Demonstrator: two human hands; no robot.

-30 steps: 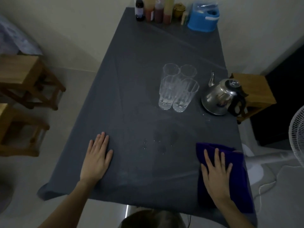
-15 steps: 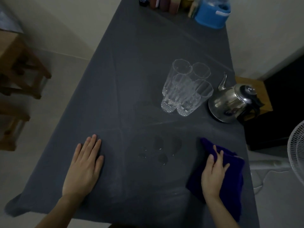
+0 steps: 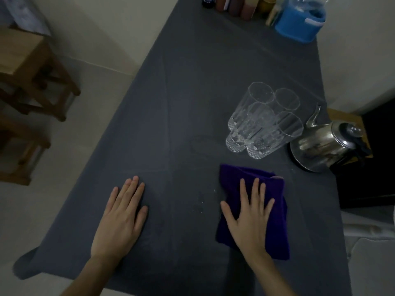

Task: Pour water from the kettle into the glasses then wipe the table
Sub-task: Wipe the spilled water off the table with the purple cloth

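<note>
A folded purple cloth (image 3: 274,212) lies on the dark grey tablecloth (image 3: 171,103), and my right hand (image 3: 251,218) presses flat on it with fingers spread. My left hand (image 3: 120,218) rests flat on the tablecloth to the left, holding nothing. A few small water drops (image 3: 201,205) glint between the hands. Several tall clear glasses (image 3: 260,122) stand clustered beyond the cloth. The steel kettle (image 3: 322,144) with a black handle sits right of them, spout pointing away.
Bottles (image 3: 233,5) and a blue plastic container (image 3: 299,20) stand at the table's far end. Wooden stools (image 3: 32,69) are on the floor at left. A wooden stool (image 3: 346,118) is behind the kettle. The table's right edge runs just past the kettle.
My right hand has slid the purple cloth leftward and forward over the wet patch, which no longer shows. The left hand stays flat in place. The camera has tilted.
</note>
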